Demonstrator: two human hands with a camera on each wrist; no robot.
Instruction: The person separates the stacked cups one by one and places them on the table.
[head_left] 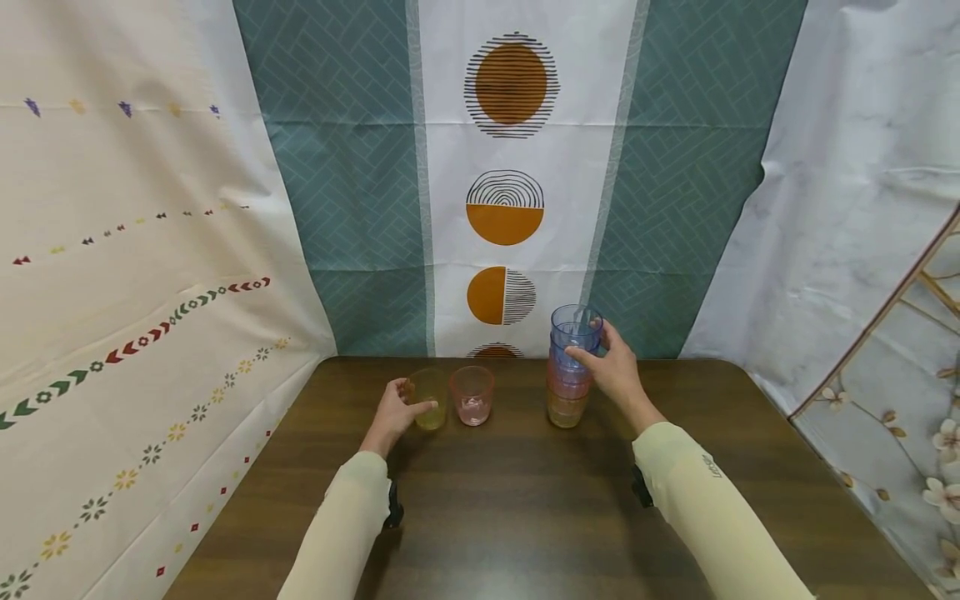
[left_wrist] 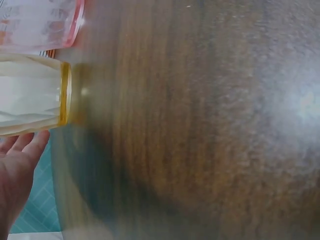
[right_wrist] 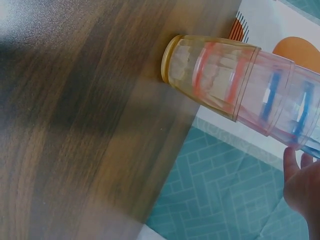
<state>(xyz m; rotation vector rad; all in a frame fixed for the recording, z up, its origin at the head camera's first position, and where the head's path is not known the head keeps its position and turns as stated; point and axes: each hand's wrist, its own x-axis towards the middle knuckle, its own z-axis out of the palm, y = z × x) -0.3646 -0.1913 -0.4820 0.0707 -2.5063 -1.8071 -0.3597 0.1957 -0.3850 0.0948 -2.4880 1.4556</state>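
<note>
My left hand holds a clear yellow cup between thumb and fingers, at the table's far side. Just right of that cup stands a clear pink cup, upright and untouched. Farther right is a tall stack of nested cups: a yellow cup at the bottom, pink ones above it, and blue cups on top. Thumb and fingers of my right hand grip the blue upper part. In the left wrist view, fingertips touch the yellow cup's side.
The brown wooden table ends just behind the cups. A patterned curtain hangs behind it, with a cream cloth on the left and a white floral cloth on the right.
</note>
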